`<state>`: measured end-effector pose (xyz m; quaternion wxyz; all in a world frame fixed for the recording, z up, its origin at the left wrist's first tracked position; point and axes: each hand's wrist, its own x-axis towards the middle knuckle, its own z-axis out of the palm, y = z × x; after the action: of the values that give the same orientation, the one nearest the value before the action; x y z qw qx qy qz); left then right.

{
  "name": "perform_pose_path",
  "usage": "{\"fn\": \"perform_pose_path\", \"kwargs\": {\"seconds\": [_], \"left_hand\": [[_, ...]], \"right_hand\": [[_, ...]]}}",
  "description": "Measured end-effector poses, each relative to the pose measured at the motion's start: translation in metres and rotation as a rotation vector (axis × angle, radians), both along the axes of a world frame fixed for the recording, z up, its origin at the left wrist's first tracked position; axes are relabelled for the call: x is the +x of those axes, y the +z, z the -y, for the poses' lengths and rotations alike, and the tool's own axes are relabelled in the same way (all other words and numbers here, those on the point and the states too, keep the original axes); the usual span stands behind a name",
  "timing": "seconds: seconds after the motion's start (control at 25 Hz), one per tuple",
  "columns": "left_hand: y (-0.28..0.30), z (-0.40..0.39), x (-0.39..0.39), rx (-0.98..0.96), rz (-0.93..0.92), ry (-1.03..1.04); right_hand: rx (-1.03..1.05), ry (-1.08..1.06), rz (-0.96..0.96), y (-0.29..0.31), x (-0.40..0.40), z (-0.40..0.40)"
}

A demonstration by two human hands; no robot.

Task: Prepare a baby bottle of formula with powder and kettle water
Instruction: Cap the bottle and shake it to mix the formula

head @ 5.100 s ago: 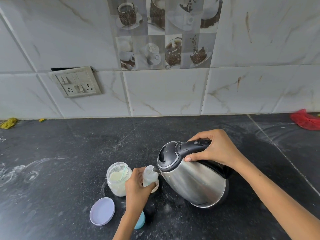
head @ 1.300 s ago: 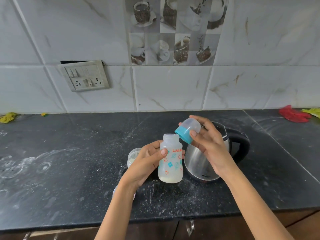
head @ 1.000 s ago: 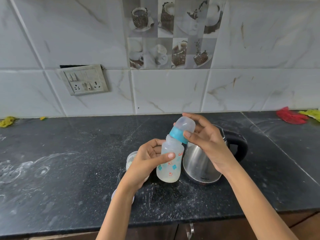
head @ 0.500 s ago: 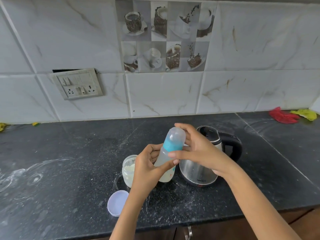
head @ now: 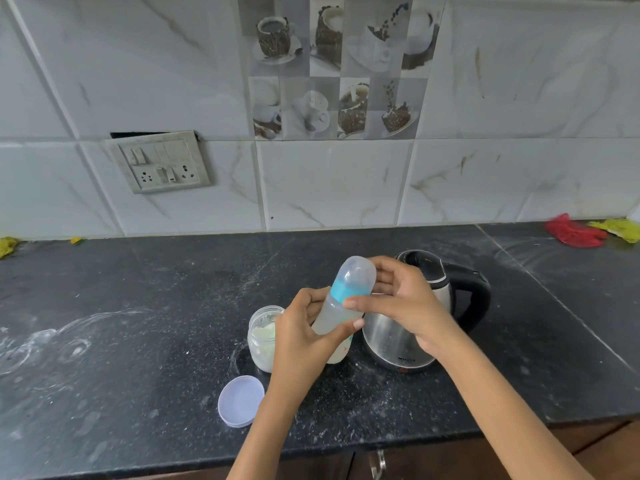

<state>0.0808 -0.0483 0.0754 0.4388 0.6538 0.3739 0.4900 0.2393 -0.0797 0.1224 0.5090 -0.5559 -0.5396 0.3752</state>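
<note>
Head view: left hand [head: 300,336] wraps fingers around the translucent milky baby bottle [head: 334,322], tilted toward 1 o'clock above the black counter [head: 138,323]. Right hand [head: 403,306] pinches its teal collar and clear cap [head: 353,280]. Steel kettle [head: 408,327] at 3 o'clock, glass powder jar [head: 263,336] at 9.

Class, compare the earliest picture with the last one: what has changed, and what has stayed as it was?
The right hand let go of the steel kettle, now standing upright, and brought the blue-ringed cap onto the milky baby bottle, which the left hand lifted. The powder jar and its lilac lid stayed put.
</note>
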Motion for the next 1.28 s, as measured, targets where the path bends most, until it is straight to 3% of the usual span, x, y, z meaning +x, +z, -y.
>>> {"fn": "perform_pose_path", "kwargs": {"seconds": [0.08, 0.24, 0.4, 0.56, 0.72, 0.8, 0.96, 1.28], "left_hand": [[-0.001, 0.002, 0.003, 0.006, -0.005, 0.023], [0.000, -0.007, -0.007, -0.145, 0.099, -0.156], [-0.001, -0.002, -0.003, -0.175, 0.103, -0.193], [0.004, -0.003, -0.002, -0.354, 0.294, -0.206], [0.015, -0.005, -0.006, -0.419, 0.226, -0.300], [0.021, -0.007, -0.008, -0.393, 0.180, -0.330], [0.032, -0.013, -0.007, -0.192, 0.144, -0.146], [0.038, -0.011, -0.005, -0.212, 0.156, -0.293]], "right_hand": [[0.007, -0.136, 0.117, -0.006, -0.009, -0.002], [-0.082, 0.187, -0.239, -0.008, 0.001, 0.002], [0.021, 0.031, -0.200, -0.014, -0.007, 0.005], [-0.114, 0.083, -0.134, -0.027, -0.008, 0.017], [-0.149, 0.063, -0.128, -0.034, -0.016, 0.019], [-0.093, -0.003, -0.096, -0.036, -0.019, 0.018], [0.013, -0.083, 0.170, -0.038, -0.025, 0.024], [-0.057, 0.040, -0.098, -0.042, -0.011, 0.027]]}}
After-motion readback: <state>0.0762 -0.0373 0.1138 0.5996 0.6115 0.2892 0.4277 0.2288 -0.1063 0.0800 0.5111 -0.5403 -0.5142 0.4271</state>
